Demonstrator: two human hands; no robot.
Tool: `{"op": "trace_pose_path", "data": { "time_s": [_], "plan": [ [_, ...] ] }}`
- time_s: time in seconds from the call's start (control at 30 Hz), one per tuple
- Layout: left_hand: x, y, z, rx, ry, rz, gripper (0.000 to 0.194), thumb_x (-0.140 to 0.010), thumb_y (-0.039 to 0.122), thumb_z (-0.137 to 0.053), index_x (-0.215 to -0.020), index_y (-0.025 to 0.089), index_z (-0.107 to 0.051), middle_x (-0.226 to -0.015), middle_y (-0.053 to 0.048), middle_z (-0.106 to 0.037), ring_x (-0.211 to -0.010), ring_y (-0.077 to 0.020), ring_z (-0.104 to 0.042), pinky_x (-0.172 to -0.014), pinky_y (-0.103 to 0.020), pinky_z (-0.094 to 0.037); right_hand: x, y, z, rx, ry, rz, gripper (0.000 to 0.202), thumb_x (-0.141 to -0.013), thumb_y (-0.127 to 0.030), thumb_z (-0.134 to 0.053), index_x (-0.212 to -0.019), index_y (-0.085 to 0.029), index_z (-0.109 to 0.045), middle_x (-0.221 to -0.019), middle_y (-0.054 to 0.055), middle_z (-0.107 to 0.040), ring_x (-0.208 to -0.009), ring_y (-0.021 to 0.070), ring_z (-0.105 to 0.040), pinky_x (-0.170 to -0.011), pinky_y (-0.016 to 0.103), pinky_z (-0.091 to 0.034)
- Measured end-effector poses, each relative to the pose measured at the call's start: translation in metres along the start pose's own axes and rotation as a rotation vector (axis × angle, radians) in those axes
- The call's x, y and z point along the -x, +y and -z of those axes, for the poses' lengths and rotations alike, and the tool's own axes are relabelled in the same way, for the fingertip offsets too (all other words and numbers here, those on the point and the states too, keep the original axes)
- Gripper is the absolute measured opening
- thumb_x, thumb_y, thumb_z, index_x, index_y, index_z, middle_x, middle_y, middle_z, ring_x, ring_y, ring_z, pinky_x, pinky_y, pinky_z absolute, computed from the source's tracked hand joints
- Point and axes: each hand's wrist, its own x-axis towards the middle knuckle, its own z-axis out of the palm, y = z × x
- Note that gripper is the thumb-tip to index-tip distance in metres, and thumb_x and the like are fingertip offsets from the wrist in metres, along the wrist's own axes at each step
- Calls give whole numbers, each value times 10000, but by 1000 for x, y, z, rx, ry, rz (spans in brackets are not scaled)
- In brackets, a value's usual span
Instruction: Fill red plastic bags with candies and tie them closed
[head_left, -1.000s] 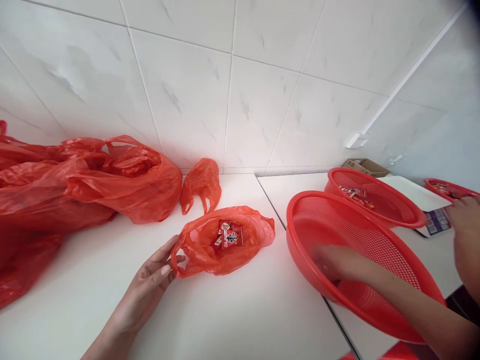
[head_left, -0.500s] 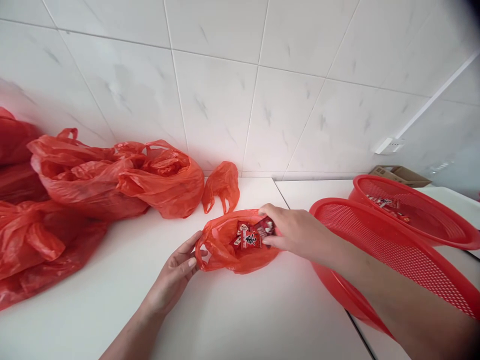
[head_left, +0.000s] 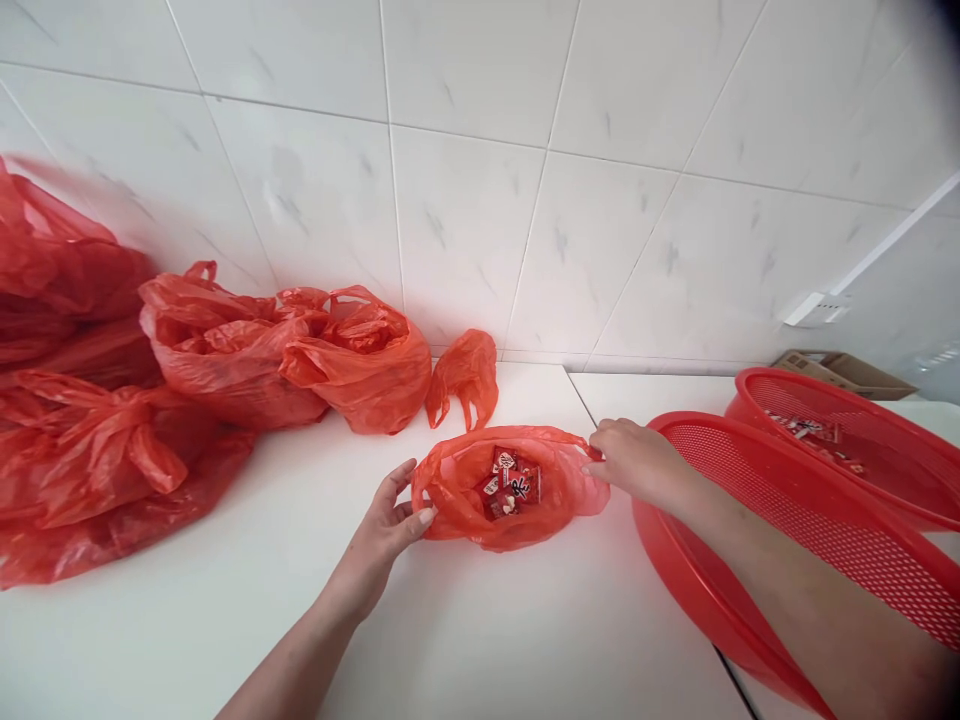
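Note:
A red plastic bag (head_left: 480,530) lies on the white table with its mouth spread upward. Inside it are several small red printed packets (head_left: 517,485). My left hand (head_left: 386,530) grips the bag's left edge between thumb and fingers. On the opposite side, my right hand (head_left: 626,460) pinches the bag's right handle, its fingers closed on the plastic. Just behind the bag sits a small crumpled red bag (head_left: 466,375), which neither hand touches.
Filled red bags (head_left: 360,370) crowd the left and back, against the tiled wall (head_left: 465,220). At right stand a red mesh basket (head_left: 750,500) and a second basket (head_left: 870,400) holding several packets. Behind them are a cardboard box (head_left: 847,372) and a wall socket (head_left: 817,310).
My right hand has let go of a packet inside the bag and moved to the bag's right handle. My left hand stays on the left edge. The view has turned slightly left.

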Motion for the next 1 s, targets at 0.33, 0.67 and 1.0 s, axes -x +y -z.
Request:
{"op": "trace_pose_path", "data": {
  "time_s": [0.33, 0.67, 1.0],
  "plan": [
    [-16, 68, -10, 84, 74, -208, 671, -673, 269, -773, -1253, 205, -442, -768, 27, -622, -586, -95, -594, -591, -219, -481, -25, -21, 60, -888, 353, -61, 262, -749, -397, -598, -615, -202, -485, -600, -50, -471, -573, 104, -452, -552, 247, -371],
    [-8, 148, -32, -201, 189, -798, 430, -736, 141, -681, -1145, 227, -581, -1103, -42, -613, -918, -160, -612, -794, -292, -506, -14, -64, 79, -1485, 1022, -4, 104, -796, -327, -591, -783, -228, -561, -801, -17, -595, -754, 125, -588, -669, 253, -478],
    [-20, 164, -23, -970, 556, -938, 298, -816, 147, -568, -1078, 249, -670, -959, -15, -715, -905, -208, -643, -842, -340, -454, -32, -48, 19, -1935, 794, -87, 182, -734, -292, -677, -839, -221, -546, -750, -21, -629, -779, 173, -669, -686, 314, -526]
  ]
}}
